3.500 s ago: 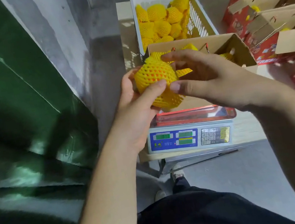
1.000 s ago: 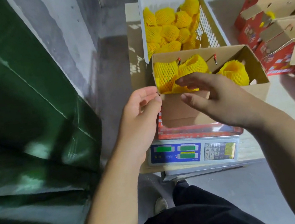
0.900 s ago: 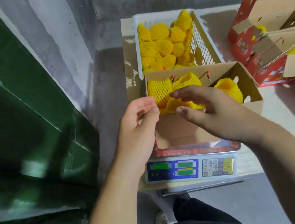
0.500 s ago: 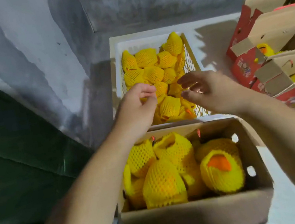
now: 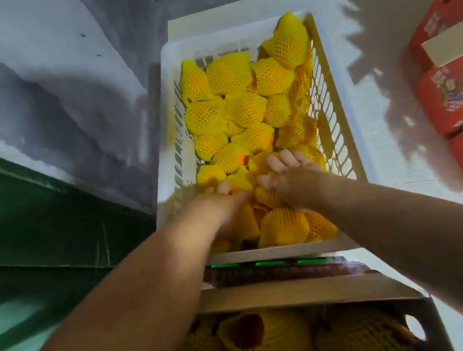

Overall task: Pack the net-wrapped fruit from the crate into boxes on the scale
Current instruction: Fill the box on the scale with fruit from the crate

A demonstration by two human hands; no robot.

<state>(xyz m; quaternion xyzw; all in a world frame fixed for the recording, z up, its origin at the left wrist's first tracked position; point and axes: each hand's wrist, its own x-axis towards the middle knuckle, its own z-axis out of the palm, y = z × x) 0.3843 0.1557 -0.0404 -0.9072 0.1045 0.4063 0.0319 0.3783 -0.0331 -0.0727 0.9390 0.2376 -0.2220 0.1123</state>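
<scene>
Net-wrapped fruit (image 5: 246, 107) fills the white crate (image 5: 337, 113); my left hand (image 5: 222, 198) and right hand (image 5: 289, 177) reach in, finger grip unclear; box print unreadable.

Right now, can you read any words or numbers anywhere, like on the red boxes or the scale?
Nothing can be read for sure.
Red boxes: white printing and a round picture on the sides, too blurred to read.
Scale: only green glowing bars show, with no digits that can be made out.
White crate, cardboard box and yellow fruit nets: no writing visible.
</scene>
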